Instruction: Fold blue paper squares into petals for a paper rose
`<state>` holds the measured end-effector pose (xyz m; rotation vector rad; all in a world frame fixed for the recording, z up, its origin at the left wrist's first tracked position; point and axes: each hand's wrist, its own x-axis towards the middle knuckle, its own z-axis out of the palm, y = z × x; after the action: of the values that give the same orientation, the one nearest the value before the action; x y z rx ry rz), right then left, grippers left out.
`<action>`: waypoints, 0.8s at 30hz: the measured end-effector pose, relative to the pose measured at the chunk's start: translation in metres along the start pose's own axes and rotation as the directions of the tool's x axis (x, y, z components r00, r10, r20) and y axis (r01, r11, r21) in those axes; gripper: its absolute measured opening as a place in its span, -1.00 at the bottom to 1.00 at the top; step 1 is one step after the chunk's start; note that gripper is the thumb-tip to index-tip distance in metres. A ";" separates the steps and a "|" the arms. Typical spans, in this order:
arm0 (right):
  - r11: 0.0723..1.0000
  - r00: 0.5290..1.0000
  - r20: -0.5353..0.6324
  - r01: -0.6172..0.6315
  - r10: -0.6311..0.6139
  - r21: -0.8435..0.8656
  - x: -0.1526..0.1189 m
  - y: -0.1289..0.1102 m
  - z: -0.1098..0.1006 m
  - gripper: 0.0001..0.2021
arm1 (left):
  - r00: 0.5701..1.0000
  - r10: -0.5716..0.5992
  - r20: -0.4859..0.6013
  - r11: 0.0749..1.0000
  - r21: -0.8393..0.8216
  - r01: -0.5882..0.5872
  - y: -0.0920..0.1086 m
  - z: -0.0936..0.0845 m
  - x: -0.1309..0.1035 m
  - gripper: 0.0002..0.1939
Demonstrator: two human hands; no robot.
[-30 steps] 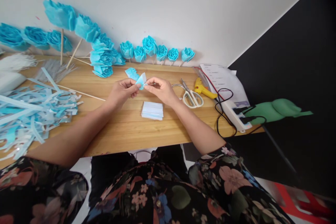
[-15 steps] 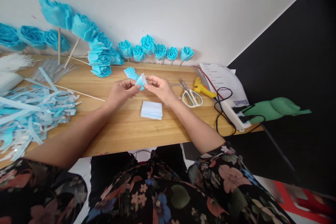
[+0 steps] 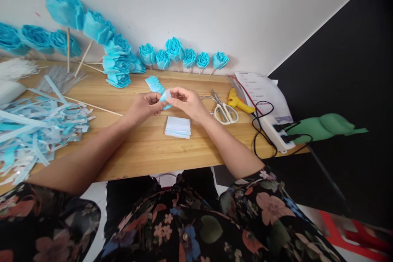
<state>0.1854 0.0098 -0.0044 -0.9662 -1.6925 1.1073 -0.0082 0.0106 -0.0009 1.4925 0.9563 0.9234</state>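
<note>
Between my two hands is a small light-blue and white fabric piece (image 3: 165, 95), partly folded over. My left hand (image 3: 146, 105) pinches its left side, and my right hand (image 3: 185, 102) pinches its right side with thumb and fingers. Just beyond my fingers, blue cut petal pieces (image 3: 154, 84) lie on the wooden table (image 3: 138, 147). A stack of pale blue-white rectangular sheets (image 3: 177, 127) rests below my right hand. White-handled scissors (image 3: 225, 112) lie to the right of that hand.
Blue fabric roses on sticks (image 3: 174, 50) line the wall. On the left is a pile of blue and white strips (image 3: 46, 127), with a thin stick (image 3: 95, 107) beside it. At right are a yellow glue gun (image 3: 238, 100), papers (image 3: 264, 92), a power strip (image 3: 273, 133) and black cables.
The upright tip of the fabric piece has been folded down between my fingers. Both hands stay in nearly the same place, and the camera view has shifted slightly.
</note>
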 end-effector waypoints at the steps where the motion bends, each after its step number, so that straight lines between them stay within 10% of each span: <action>1: 1.000 1.000 -0.002 0.004 -0.004 -0.020 0.000 -0.001 0.000 -0.67 | 1.000 -0.011 0.020 1.000 0.014 0.011 -0.001 0.000 0.000 -0.69; 24: 0.854 0.942 0.059 0.326 -0.331 -0.406 -0.003 -0.002 -0.006 -0.74 | 0.996 -0.064 0.062 0.970 -0.230 0.077 0.005 0.003 -0.001 -0.69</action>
<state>0.1916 0.0085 -0.0022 -0.8827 -2.0353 0.5247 -0.0058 0.0082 0.0041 1.2712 0.8267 0.9059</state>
